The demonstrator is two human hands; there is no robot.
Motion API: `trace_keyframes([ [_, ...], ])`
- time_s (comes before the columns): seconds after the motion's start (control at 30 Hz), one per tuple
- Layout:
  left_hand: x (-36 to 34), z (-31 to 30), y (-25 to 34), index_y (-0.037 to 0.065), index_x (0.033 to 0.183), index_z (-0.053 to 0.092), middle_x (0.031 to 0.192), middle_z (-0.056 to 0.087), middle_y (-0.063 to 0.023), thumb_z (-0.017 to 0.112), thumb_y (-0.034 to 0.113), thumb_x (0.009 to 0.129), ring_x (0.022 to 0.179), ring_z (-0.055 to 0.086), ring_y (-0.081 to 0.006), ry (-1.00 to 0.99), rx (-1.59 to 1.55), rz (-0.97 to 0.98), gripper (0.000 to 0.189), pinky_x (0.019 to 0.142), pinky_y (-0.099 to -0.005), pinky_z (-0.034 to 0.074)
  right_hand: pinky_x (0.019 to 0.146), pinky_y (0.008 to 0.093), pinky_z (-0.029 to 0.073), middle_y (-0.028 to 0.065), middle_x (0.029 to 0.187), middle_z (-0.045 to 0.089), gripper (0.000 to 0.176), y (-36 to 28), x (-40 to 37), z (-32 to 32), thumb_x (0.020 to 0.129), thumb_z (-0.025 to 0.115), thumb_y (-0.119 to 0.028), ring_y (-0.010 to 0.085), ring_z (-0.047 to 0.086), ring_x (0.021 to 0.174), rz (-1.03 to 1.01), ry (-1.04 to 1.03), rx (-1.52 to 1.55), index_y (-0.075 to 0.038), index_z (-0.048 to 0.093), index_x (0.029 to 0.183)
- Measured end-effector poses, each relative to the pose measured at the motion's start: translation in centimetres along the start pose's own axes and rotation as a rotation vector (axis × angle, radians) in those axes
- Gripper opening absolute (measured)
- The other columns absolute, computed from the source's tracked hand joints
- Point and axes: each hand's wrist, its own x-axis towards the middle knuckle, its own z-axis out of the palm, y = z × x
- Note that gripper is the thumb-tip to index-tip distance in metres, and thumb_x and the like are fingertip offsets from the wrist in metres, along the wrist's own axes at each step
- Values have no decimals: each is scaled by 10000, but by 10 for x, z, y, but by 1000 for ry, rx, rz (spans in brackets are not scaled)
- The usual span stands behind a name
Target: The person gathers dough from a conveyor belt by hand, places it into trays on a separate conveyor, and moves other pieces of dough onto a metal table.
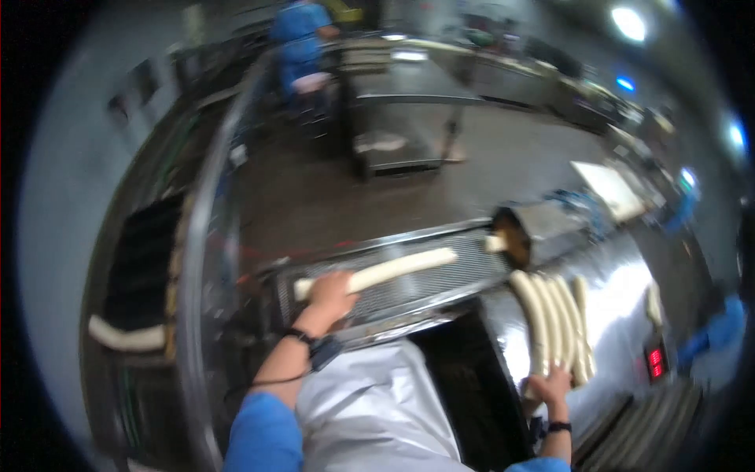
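My left hand (330, 296) is wrapped over a long pale dough log (405, 265) near its left end, and the log lies on a ridged metal conveyor (476, 277). Side by side on the steel table to the right are several dough ropes (544, 315). My right hand (550, 384) rests on their near ends, fingers stretched over the dough and thumb out to the left. A short end of dough (495, 243) shows at the mouth of a metal machine housing (543, 236).
A black tray (472, 385) sits between my apron and the steel table (621, 295). To the left, another dough piece (130, 337) lies by a dark tray (145, 259). A red digital display (656, 363) is at right. A person in blue (300, 43) stands at the back.
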Motion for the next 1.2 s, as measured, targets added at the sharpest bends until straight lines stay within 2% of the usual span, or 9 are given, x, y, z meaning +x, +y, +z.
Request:
trace_keyframes([
  [0.4,-49,-24,-31,-17,1044,579,886,664,-227,643,344,771,830,663,-335,7,-163,-385,456,790,-450,510,1036,539,370,264,1493,299,968,41,43,46,647,697,-523,557,399,1235,-56,59,-168,-106,367,1456],
  [0.57,-62,-92,-19,72,1040,625,824,638,-68,638,324,854,662,598,-160,337,-1869,-650,313,584,-292,512,1046,481,381,266,1431,392,868,50,55,51,697,681,-383,409,461,1257,-121,16,-96,-71,384,1450],
  [0.6,-68,-113,-16,66,1060,617,864,640,-67,645,342,859,696,602,-154,486,-1862,-498,343,617,-279,522,1019,449,420,250,1408,428,800,49,49,49,733,676,-351,374,509,1219,-157,24,-39,-61,415,1431],
  [0.63,-77,-144,-2,59,1069,619,930,645,-76,659,353,858,771,615,-158,640,-1851,-446,365,687,-282,528,1144,474,238,350,1386,408,973,33,35,38,745,584,-656,459,315,1350,-213,27,-270,71,430,1372],
  [0.73,-111,-201,13,34,1099,605,1010,637,-79,625,237,901,929,608,-161,1119,-1503,-95,284,845,-318,490,1141,470,233,344,1389,411,969,156,155,160,745,590,-648,452,301,1360,-174,339,-239,83,435,1361],
  [0.83,-165,-220,4,2,1218,511,1082,620,-93,570,163,927,948,606,-155,1394,-1000,42,338,817,-299,497,1139,461,235,349,1388,408,961,27,33,35,742,594,-649,438,309,1360,-175,-23,-148,75,448,1357],
  [1.03,-302,-205,-95,-27,1190,562,1017,626,-54,588,241,962,911,580,-111,1588,-895,-595,352,804,-265,473,1101,473,274,314,1332,491,824,7,9,32,783,553,-600,422,400,1293,-201,61,-258,47,533,1292],
  [1.13,-372,-190,-154,-97,1298,487,1239,589,-185,600,319,931,1160,541,-254,1562,-572,-1217,566,1016,-325,379,971,472,394,278,1189,585,710,20,15,49,829,615,-517,394,523,1140,-178,274,-244,38,555,1269],
  [1.2,-432,-185,-189,-101,1310,469,1253,567,-226,633,309,903,1104,567,-295,1527,-537,-1260,601,945,-367,430,974,467,396,272,1202,578,706,12,12,51,829,616,-511,390,523,1146,-168,277,-208,32,550,1275],
])
